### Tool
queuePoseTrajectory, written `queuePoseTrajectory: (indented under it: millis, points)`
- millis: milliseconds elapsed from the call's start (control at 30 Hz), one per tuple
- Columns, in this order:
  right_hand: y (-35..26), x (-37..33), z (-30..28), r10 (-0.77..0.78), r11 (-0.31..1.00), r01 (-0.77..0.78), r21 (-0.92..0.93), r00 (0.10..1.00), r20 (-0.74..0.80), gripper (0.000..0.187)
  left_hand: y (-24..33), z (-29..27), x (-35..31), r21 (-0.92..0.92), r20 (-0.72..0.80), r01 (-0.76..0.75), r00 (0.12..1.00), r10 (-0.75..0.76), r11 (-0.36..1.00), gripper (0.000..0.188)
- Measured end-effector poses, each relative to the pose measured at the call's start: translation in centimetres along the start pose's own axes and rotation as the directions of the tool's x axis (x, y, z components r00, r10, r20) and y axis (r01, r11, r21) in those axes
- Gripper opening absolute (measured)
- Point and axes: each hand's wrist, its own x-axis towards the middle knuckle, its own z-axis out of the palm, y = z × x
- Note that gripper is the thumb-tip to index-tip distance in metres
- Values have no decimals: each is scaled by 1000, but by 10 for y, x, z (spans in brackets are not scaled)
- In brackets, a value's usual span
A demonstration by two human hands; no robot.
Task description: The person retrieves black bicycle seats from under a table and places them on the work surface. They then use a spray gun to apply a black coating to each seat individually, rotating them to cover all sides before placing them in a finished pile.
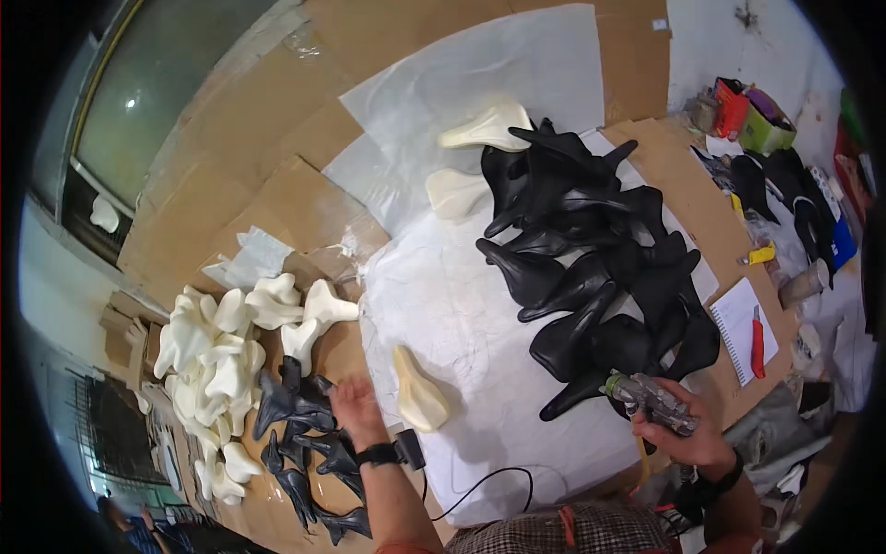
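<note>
My left hand (358,411) reaches beside a pile of dark bicycle saddle covers (293,403); its fingers are blurred, so their grip is hidden. A single cream foam saddle pad (420,392) lies on the white sheet just right of that hand. My right hand (688,434) is wrapped round a spray gun (651,402) with a grey, crusted body and a greenish front end pointing left. Beyond the spray gun spreads a large heap of black saddles (591,268). Two more cream pads, an upper one (489,129) and a lower one (457,192), lie at its far left edge.
A heap of cream foam pads (217,360) lies at the left on cardboard (258,198). At right are a notebook (734,323), a red-handled cutter (757,342) and a cup (803,283). A black cable (484,478) curls along the near edge. Another person (143,526) shows at lower left.
</note>
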Motion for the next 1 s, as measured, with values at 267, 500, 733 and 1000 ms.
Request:
queuePoseTrajectory:
  millis: [267, 500, 733, 1000]
  points:
    - [9, 16, -17, 35, 999, -36, 14, 999, 24, 56, -271, 91, 3, 886, 147, 150, 807, -573, 439, 58]
    - [-2, 20, -26, -34, 999, 34, -7, 999, -6, 58, -290, 128, -13, 972, 83, 81, 758, -647, 221, 14]
    - [-14, 16, -15, -113, 961, 146, -233, 982, 151, 52, -163, 98, -10, 881, 267, 100, 702, -660, 463, 6]
    - [-35, 9, 37, -317, 932, 345, -110, 924, 214, 51, -84, 27, -42, 914, 148, 148, 745, -651, 378, 8]
